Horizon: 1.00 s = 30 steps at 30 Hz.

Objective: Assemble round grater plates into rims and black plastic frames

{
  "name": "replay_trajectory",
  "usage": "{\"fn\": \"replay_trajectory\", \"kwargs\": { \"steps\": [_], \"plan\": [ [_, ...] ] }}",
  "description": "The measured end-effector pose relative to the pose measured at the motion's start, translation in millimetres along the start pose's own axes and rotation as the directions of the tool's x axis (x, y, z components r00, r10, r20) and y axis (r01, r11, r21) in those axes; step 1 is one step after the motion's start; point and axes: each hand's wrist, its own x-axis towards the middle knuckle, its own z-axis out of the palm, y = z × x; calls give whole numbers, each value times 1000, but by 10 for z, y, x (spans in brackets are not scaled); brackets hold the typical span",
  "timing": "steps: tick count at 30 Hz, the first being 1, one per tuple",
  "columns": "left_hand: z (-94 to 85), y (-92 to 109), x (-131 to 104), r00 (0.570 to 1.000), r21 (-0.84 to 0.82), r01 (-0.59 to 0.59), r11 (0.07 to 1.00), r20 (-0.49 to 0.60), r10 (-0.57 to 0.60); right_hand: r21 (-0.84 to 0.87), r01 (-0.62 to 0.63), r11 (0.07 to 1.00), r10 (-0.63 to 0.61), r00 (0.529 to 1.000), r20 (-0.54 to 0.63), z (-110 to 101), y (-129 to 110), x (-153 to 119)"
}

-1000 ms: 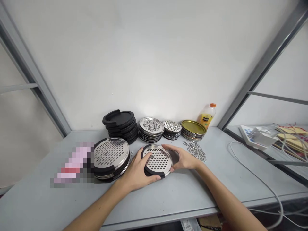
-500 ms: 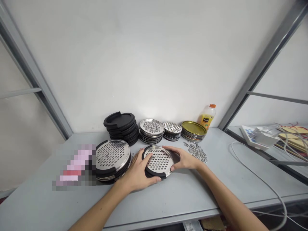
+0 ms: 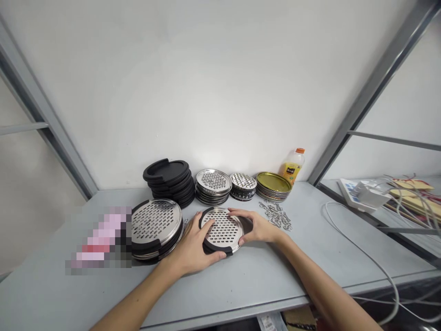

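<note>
A round metal grater (image 3: 223, 227) with a black rim along its left side lies flat at the middle of the table. My left hand (image 3: 196, 248) clasps the black rim, its index finger resting on the perforated face and its thumb at the front edge. On the opposite side, my right hand (image 3: 257, 228) curves its fingers and thumb around the bare metal edge. Left of my left hand stands a stack of similar graters (image 3: 156, 223) with black rims. Small metal clips (image 3: 277, 215) are piled beyond my right hand.
Along the wall stand stacked black rings (image 3: 168, 177), perforated metal discs (image 3: 213, 181), smaller spiked discs (image 3: 243, 182) and gold-coloured lids (image 3: 274, 182). Behind them is a bottle (image 3: 292, 168). A white cable (image 3: 358, 246) loops at the right, near a power strip (image 3: 347, 195). A blurred pink patch covers the left.
The view has shifted slightly, so everything appears a little further left. Both hands keep almost the same hold on the grater.
</note>
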Motion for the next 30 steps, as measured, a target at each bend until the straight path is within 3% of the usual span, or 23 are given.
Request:
{"fn": "replay_trajectory", "kwargs": {
  "steps": [6,11,15,21,26,30],
  "plan": [
    [-11,23,1,1000,33,9,999,20,-10,22,10,1000,-11,1000,10,10,11,8],
    [-9,38,13,998,65,34,997,45,-37,36,-37,999,40,995,-96,25,14,57],
    [-11,18,24,999,63,-2,998,39,0,-53,-60,997,50,984,-172,52,17,80],
    [-9,8,29,992,136,-26,990,128,9,-109,-13,994,-8,981,-191,86,3,69],
    [21,6,19,990,182,-43,982,144,16,-101,25,995,-44,980,-193,114,13,65],
    [15,14,21,990,182,-69,981,135,45,-97,-16,995,-5,977,-212,125,67,67]
  ]
}}
